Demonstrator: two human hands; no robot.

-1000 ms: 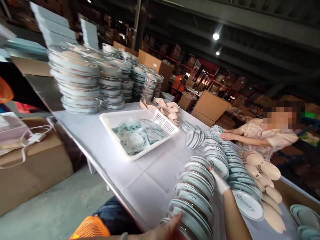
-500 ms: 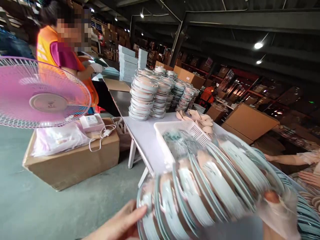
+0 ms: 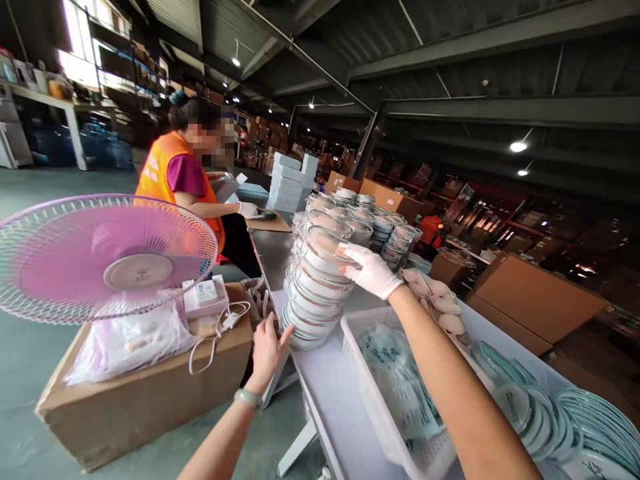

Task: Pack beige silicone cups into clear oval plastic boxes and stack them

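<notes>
Stack upright at the table's edge, your hands not yet clear

Your dish stack (image 3: 317, 293) stands on the table (image 3: 325, 393) between your hands, leaning a little. Your gloved right hand (image 3: 373, 272) is half open, fingertips against the upper dishes without wrapping round them. Your bare left hand (image 3: 267, 353) is spread and grips nothing; whether its thumb touches the bottom dish can't be told.

Setting down looks nearly done; the loose plates (image 3: 600, 420) right of your right forearm still lie apart.

The table edge runs just right of your left hand, with open floor below. Beyond your right hand, other stacks (image 3: 395, 230) crowd; the basket (image 3: 381, 410) sits beneath that forearm.
</notes>
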